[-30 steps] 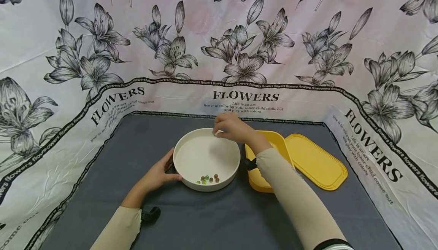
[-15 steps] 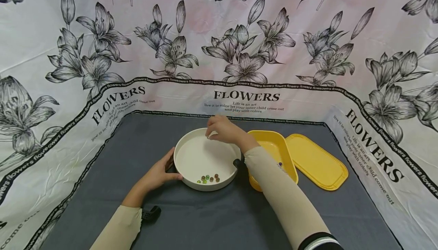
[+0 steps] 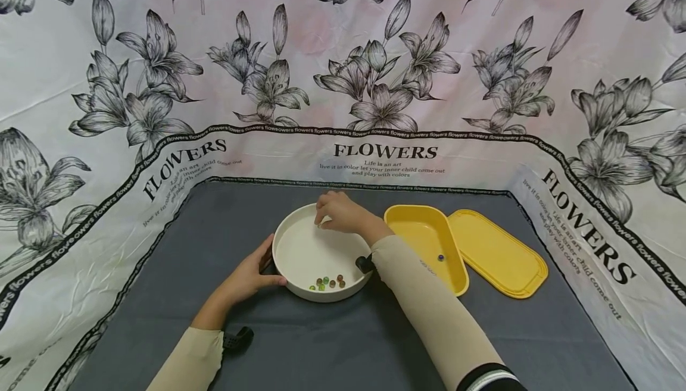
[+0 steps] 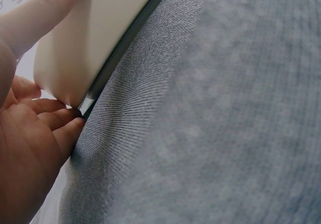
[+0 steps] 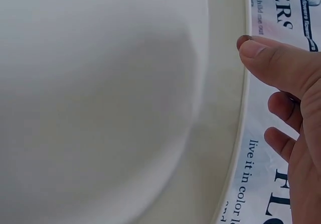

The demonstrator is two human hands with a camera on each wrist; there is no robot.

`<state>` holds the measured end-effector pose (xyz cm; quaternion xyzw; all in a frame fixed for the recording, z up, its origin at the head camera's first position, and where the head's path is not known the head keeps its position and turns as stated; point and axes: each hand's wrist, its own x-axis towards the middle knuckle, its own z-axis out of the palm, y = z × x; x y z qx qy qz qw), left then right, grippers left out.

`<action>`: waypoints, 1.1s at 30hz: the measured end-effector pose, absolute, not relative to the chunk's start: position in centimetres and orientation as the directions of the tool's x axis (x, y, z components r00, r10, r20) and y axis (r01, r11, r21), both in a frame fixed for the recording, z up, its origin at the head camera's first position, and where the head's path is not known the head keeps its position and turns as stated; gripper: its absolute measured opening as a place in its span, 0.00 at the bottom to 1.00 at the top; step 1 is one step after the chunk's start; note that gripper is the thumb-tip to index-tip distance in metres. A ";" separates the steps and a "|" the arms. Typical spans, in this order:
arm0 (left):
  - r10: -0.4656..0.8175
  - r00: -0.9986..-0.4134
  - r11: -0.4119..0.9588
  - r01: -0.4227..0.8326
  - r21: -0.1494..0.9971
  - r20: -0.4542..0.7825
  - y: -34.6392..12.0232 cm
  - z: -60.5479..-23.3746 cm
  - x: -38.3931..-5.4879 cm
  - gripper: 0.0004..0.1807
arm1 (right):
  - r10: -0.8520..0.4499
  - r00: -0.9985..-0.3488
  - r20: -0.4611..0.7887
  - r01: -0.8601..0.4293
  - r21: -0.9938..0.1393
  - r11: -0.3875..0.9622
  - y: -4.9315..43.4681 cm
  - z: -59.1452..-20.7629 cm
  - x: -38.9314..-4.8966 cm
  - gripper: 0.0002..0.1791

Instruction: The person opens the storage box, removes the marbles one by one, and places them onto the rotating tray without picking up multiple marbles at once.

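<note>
A round white shallow bowl [image 3: 302, 245] stands on the grey cloth, with several green and brown marbles [image 3: 332, 284] near its front wall. My left hand [image 3: 241, 278] holds the bowl's left side; in the left wrist view the thumb [image 4: 37, 20] lies on the wall and the fingers reach the base edge. Over the bowl's far right part is my right hand [image 3: 343, 213]. Its thumb and index finger [image 5: 281, 63] pinch together; the small marble there is hidden now. Right of the bowl, a yellow box [image 3: 415, 224] holds one blue marble [image 3: 441, 257].
The yellow lid [image 3: 498, 254] lies flat at the right, against the box. A flower-print sheet [image 3: 386, 168] rises behind and around the grey cloth [image 3: 300, 349]. Black camera mounts [image 3: 238, 338] sit at both wrists.
My right hand has moved left and slightly down, further over the bowl. Its sleeve uncovers more of the yellow box and the blue marble. My left hand stays on the bowl.
</note>
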<state>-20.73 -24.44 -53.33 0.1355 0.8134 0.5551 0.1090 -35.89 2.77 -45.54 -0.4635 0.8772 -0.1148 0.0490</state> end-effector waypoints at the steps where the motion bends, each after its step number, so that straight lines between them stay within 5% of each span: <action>1: 0.339 -0.940 0.346 0.093 0.934 -0.032 -24.5 -53.3 -20.6 0.68 | -0.825 -0.565 0.014 -0.802 -0.242 0.545 2.7 -45.7 -35.9 0.10; 13: 0.340 -0.940 0.341 0.089 0.936 -0.034 -24.5 -53.3 -20.3 0.68 | -0.838 -0.545 -0.029 -0.814 -0.220 0.537 1.5 -46.6 -35.8 0.11; 33: 0.337 -0.941 0.357 0.110 0.927 -0.018 -24.5 -53.2 -20.7 0.68 | -0.855 -0.511 0.093 -0.859 -0.106 0.502 4.8 -41.0 -34.9 0.10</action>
